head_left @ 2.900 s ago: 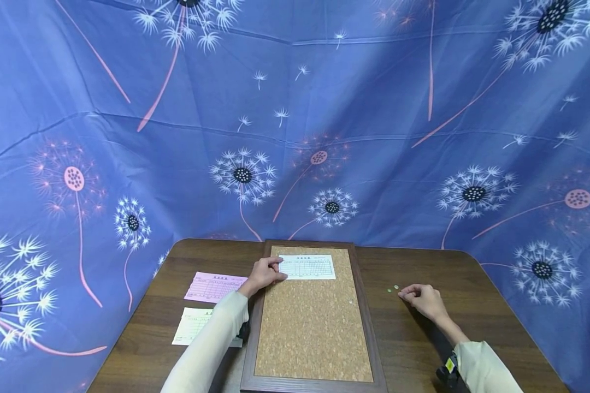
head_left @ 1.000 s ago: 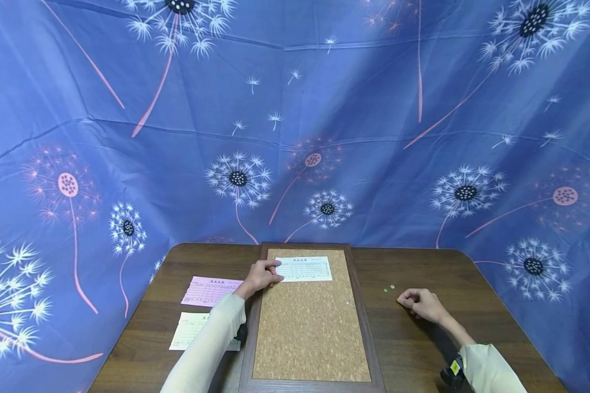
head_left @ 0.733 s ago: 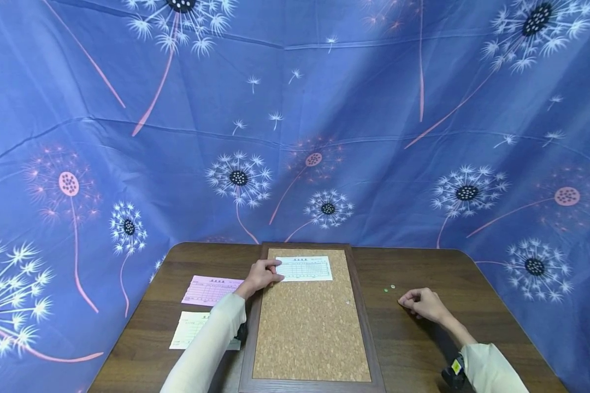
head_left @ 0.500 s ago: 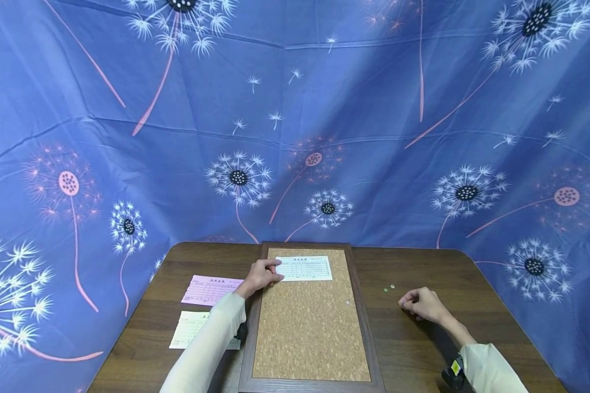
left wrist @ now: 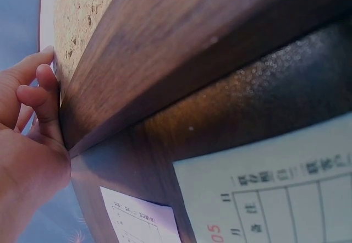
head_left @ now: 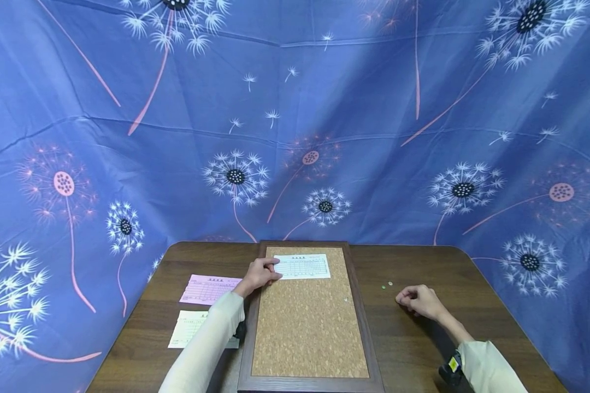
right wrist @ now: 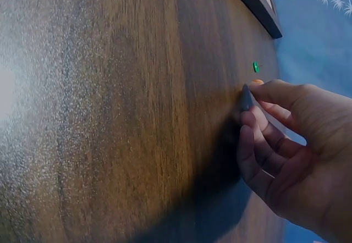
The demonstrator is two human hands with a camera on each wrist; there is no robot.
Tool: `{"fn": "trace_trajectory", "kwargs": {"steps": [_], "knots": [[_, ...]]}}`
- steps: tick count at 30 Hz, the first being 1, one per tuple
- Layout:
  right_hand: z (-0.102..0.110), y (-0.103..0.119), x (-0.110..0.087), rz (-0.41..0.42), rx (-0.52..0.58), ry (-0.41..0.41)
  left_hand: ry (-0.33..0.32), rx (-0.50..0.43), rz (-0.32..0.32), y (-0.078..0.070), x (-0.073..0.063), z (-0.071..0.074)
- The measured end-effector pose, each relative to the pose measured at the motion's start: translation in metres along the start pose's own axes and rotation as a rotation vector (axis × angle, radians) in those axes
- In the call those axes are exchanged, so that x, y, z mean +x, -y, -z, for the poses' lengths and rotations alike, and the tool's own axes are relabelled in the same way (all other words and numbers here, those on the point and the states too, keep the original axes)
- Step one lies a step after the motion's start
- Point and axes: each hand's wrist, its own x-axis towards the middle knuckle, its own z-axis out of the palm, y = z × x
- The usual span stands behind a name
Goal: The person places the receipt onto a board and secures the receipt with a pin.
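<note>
A white paper form (head_left: 302, 267) lies flat near the top of the framed cork board (head_left: 310, 333). My left hand (head_left: 259, 274) holds its left edge, index fingertip and thumb at the paper's corners. In the left wrist view the other fingers bend beside the board's frame (left wrist: 148, 50). To the right of the board, my right hand (head_left: 423, 302) is low over the table, its thumb and index fingertips pinching a small orange thumbtack (right wrist: 257, 82), mostly hidden by the fingers. Just beyond them lie a green thumbtack (right wrist: 256, 66) and a pale thumbtack (head_left: 390, 283).
Left of the board, a pink form (head_left: 208, 289) and a pale green form (head_left: 187, 329) lie on the brown wooden table (head_left: 142, 338); the left sleeve partly covers the green one. A small shiny tack (head_left: 346, 299) sits on the cork's right side. A blue dandelion-print curtain (head_left: 295, 109) hangs behind.
My right hand has drawn slightly toward me, away from the loose thumbtacks, since the oldest frame. The left hand and white form keep their place on the board; the head view has shifted a little.
</note>
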Motion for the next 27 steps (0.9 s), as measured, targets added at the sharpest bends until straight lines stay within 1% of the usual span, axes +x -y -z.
{"fn": "trace_trajectory", "kwargs": {"steps": [4,8,13,20,27], "knots": [[-0.001,0.002,0.0,0.005,0.018,-0.004,-0.005,-0.008,0.001,0.002,0.002,-0.001],[-0.003,0.006,0.004,0.016,0.037,-0.028,-0.006,-0.011,0.007,0.001,0.002,-0.001],[-0.007,0.018,0.009,0.036,0.078,-0.049,-0.003,-0.007,0.003,-0.001,0.001,0.0],[-0.016,0.033,0.017,0.067,0.103,-0.055,-0.002,-0.001,0.004,-0.005,-0.001,-0.001],[-0.029,0.047,0.024,0.075,0.177,-0.109,-0.004,0.002,0.003,-0.005,-0.002,0.0]]}}
